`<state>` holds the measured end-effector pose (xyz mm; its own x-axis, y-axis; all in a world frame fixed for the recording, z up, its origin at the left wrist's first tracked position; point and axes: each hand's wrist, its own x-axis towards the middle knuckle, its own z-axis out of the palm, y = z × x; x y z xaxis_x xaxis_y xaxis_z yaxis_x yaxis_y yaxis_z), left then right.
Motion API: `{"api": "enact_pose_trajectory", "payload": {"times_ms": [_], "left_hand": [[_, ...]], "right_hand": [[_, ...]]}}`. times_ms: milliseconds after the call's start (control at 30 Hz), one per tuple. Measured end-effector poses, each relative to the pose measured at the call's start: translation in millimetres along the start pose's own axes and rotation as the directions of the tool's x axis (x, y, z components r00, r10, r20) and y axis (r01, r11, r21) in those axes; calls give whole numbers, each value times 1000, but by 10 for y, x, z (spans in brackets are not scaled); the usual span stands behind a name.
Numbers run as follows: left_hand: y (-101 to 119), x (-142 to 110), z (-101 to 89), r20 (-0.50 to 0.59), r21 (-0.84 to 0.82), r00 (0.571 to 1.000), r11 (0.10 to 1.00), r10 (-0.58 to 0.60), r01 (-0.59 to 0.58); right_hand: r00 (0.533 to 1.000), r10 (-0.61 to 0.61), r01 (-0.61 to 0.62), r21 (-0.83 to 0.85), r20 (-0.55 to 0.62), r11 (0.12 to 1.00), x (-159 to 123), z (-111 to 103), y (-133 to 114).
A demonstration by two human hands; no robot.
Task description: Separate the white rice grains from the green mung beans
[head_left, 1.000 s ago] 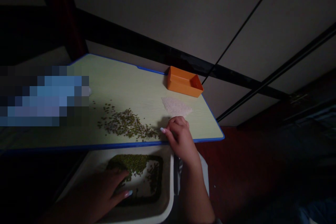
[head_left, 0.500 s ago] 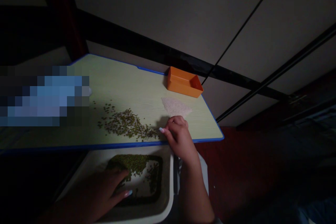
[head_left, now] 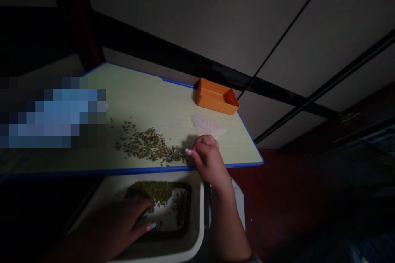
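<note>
My right hand [head_left: 207, 157] rests on a pale green table [head_left: 154, 102] near its front edge, fingers curled, one fingertip touching the right end of a scatter of green beans [head_left: 148, 148]. A small heap of white rice [head_left: 207, 125] lies just beyond the hand. My left hand [head_left: 117, 230] lies flat with fingers spread in a white tray [head_left: 197, 230] held below the table edge; the tray holds a pile of green beans [head_left: 157, 192].
An orange box [head_left: 217, 97] stands at the table's far right corner. A blurred blue patch covers the table's left part. A wall with dark strips rises behind, and a dark red floor lies to the right.
My right hand has slid slightly left toward the bean scatter. The left hand and the tray have stayed put.
</note>
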<state>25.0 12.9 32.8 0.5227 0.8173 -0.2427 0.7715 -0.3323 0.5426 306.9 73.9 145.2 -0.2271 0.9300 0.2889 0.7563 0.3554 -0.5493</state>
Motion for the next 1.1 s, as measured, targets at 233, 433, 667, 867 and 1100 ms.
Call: {"api": "enact_pose_trajectory", "payload": {"times_ms": [233,433,667,867,1100], "left_hand": [[-58,7,56,-39,-2,999,1000,28,-28],[32,5,-17,32,22,999,999,-25,24],[-2,-1,1,-22,9,1000,1000,14,-14],[31,13,-6,32,3,999,1000,-15,15],[25,2,-8,9,-20,1000,1000,0,0]], "right_hand": [[1000,-15,14,42,17,999,-14,-24,-7],[1000,-2,3,36,-14,999,-3,-17,-4],[999,-10,10,25,30,1000,34,-7,-46],[998,-49,47,54,47,997,32,-17,-43],[998,-42,41,8,38,999,68,-11,-94]]}}
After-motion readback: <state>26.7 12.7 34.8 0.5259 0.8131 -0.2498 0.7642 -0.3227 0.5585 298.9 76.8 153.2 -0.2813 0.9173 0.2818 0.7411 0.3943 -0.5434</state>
